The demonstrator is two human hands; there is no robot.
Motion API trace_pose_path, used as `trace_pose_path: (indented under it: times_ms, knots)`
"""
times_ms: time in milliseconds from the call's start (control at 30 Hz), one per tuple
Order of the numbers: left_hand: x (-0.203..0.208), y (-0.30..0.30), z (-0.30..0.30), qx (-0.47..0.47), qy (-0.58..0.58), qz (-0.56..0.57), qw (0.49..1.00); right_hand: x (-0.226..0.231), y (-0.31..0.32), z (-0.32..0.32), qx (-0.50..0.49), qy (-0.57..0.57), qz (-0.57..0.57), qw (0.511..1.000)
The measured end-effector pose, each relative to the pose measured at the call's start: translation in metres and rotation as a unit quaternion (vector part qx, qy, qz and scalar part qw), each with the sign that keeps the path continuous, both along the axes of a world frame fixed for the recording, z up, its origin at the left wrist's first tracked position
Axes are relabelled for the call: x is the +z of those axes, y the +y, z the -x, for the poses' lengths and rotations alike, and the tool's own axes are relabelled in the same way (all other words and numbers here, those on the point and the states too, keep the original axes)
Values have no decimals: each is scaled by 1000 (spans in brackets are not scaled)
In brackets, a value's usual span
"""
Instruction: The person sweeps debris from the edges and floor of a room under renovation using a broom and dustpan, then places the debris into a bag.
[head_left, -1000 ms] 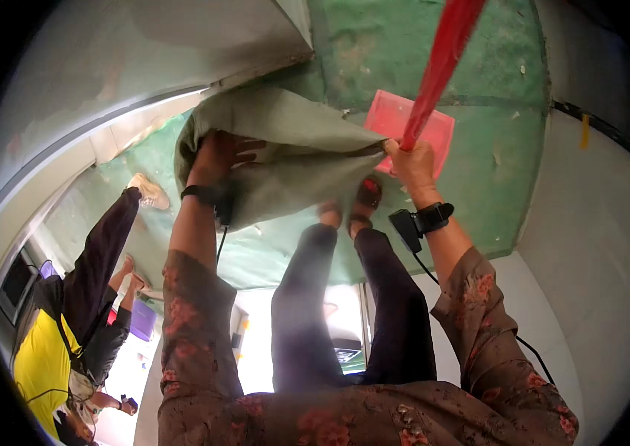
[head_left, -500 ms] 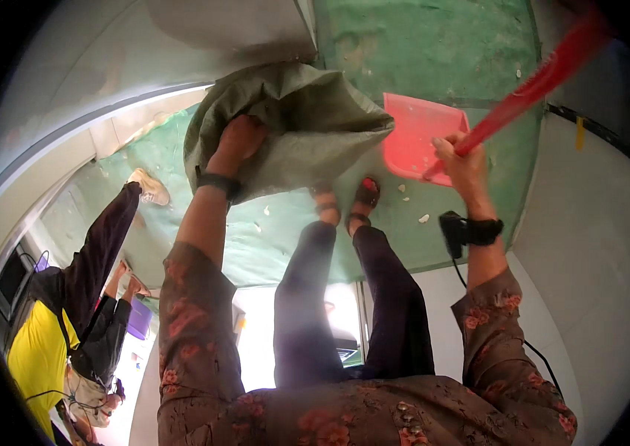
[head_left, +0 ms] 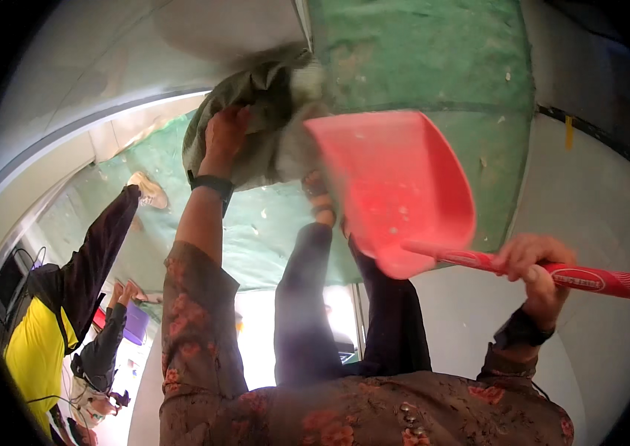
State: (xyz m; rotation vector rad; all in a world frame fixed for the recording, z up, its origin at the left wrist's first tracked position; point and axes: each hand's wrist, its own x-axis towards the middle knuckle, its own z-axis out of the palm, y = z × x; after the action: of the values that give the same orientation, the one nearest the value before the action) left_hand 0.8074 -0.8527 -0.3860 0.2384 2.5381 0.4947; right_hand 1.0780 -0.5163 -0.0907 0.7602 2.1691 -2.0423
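My left hand is closed on the rim of an olive-green woven sack, which stands on the floor by the wall. A long-handled dustpan in pinkish red is raised and tilted, its front edge toward the sack's mouth. Round its red handle are wrapped the fingers of my right hand. A few small pale bits lie in the pan. Between the pan's edge and the sack is a blurred greyish mass; motion smears it too much to name.
Green sheeting with small pale scraps covers the floor. Grey wall panels rise at the right and a wall behind the sack. At the left are a person in a yellow top, another person and a purple container.
The dustpan has come up off the floor and swung left toward the sack. My right hand has moved down and right with the handle. The sack's mouth has shifted and the greyish mass has appeared.
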Motion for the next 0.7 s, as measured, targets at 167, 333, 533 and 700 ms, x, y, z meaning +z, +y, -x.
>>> trace_pose_path:
  times_ms: [167, 333, 533, 700]
  knots:
    - [-18, -17, 11, -15, 16, 10, 1000, -13, -19, 18, -37, 3, 18, 999]
    - [-33, -37, 22, -27, 4, 23, 999, 16, -5, 6, -38, 57, 31, 997]
    - [-39, -41, 19, -2, 16, 6, 1000, 38, -5, 2, 35, 100, 99, 990]
    - [-50, -44, 27, 29, -114, -55, 992, -18, -33, 23, 58, 78, 161, 982]
